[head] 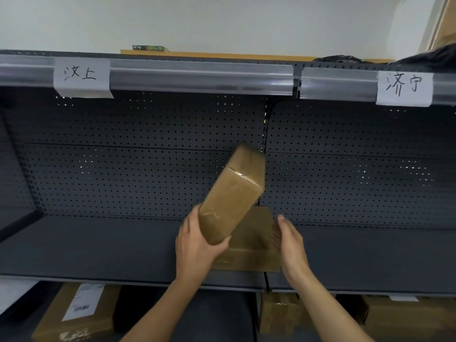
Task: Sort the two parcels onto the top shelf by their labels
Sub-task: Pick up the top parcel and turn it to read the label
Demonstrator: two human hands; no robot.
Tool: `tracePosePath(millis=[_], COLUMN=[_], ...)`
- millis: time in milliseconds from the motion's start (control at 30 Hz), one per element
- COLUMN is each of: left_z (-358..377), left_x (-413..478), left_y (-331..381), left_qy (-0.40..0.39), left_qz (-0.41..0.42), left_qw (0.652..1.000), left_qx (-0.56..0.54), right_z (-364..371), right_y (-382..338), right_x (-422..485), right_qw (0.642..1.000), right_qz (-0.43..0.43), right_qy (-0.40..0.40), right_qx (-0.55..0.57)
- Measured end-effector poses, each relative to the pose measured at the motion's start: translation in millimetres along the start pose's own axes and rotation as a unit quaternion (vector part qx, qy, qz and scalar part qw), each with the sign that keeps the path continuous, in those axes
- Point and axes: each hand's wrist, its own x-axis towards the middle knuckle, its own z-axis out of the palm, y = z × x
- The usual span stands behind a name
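My left hand [196,245] grips the near end of a brown taped parcel [234,191], which is raised and tilted up to the right above the middle shelf [98,245]. A second brown parcel [251,243] lies flat on that shelf beneath it. My right hand [291,240] rests against this flat parcel's right side, fingers apart. The top shelf's rail [197,77] carries two handwritten paper labels, one at the left [81,76] and one at the right [404,88]. No shipping label shows on either parcel.
On the top shelf lie a flat cardboard piece with a small printed box [149,48] and black bags [424,59] at the right. Below the middle shelf stand several cardboard boxes, one bearing a white shipping label [81,302]. Perforated dark back panels [138,154] close the rear.
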Motion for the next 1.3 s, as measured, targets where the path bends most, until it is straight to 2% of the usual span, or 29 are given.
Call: tracePosePath(millis=[67,133,300,467,633,767,867,933,1100,1167,1300], left_z=[-2,0,12,16,18,17,11,4,-30,-39,-48], left_x=[-4,-6,-12,-19,-22,-22,-23,-22,-13,-11,-11], left_y=[8,13,17,17,17,7,-3,-11,-38,-47,-54], left_qy=[0.01,0.013,0.002,-0.012,-0.029,-0.091,-0.134,-0.109,-0.031,-0.048,-0.108], left_qz=[-0.065,-0.107,-0.21,-0.244,-0.239,-0.246,-0.24,-0.237,-0.2,-0.159,-0.131], left_qw=[0.986,0.962,0.871,0.831,0.82,0.805,0.811,0.822,0.894,0.916,0.914], left_qx=[-0.153,-0.252,-0.444,-0.5,-0.519,-0.533,-0.517,-0.507,-0.4,-0.365,-0.37], right_z=[1,3,11,12,12,12,7,-1,-25,-32,-32], right_y=[10,20,29,23,21,17,14,13,2,0,-7], right_x=[-1,-3,-17,-21,-22,-24,-19,-13,-9,-11,-18], right_qw=[1.0,0.997,0.981,0.97,0.952,0.957,0.979,0.988,0.995,0.996,0.994], right_qz=[0.025,0.059,0.145,0.154,0.145,0.096,0.055,0.043,0.027,0.025,0.022], right_qy=[-0.018,-0.05,-0.122,-0.147,-0.17,-0.164,-0.131,-0.11,-0.091,-0.086,-0.103], right_qx=[-0.004,-0.011,0.04,0.118,0.211,0.219,0.149,0.102,0.018,0.001,-0.016])
